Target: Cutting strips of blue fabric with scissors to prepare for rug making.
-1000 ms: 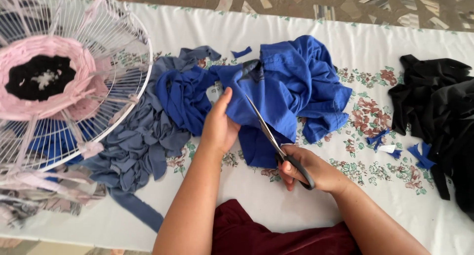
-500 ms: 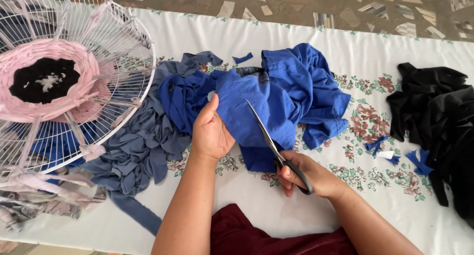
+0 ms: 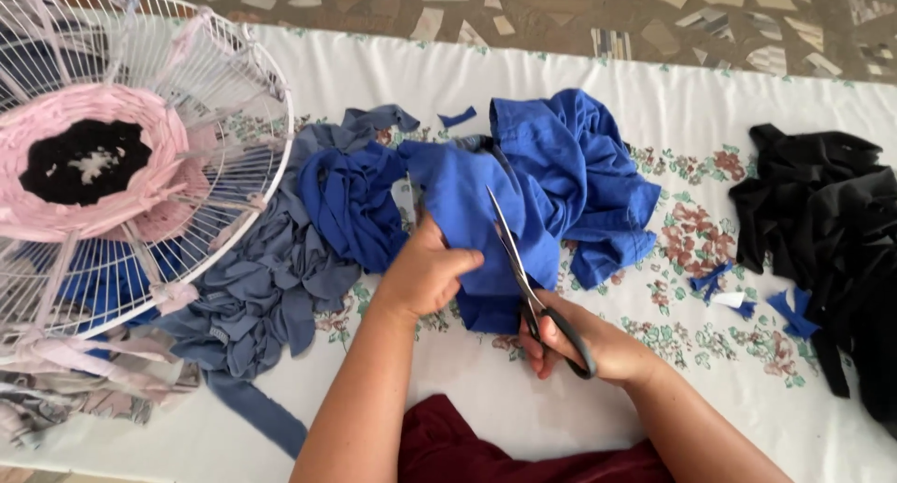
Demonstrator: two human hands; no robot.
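A bright blue cloth [image 3: 551, 179] lies crumpled on the white flowered sheet [image 3: 691, 100]. My left hand [image 3: 425, 273] pinches the near edge of this blue cloth and holds it flat. My right hand [image 3: 584, 338] grips black-handled scissors [image 3: 523, 277], whose blades point away from me over the blue cloth, beside my left fingers. Cut strips of darker blue cloth [image 3: 350, 203] trail off to the left of my left hand.
A white wire fan guard [image 3: 201, 81] with pink and black weaving [image 3: 89, 161] sits at far left. Grey-blue strips [image 3: 257, 296] pile beside it. Black cloth [image 3: 827, 221] lies at right, with small blue scraps [image 3: 747, 301] nearby. Maroon fabric [image 3: 467, 446] is near me.
My left hand has slid down from the middle of the blue cloth to its near edge. The scissors have moved a little toward me and stand more upright.
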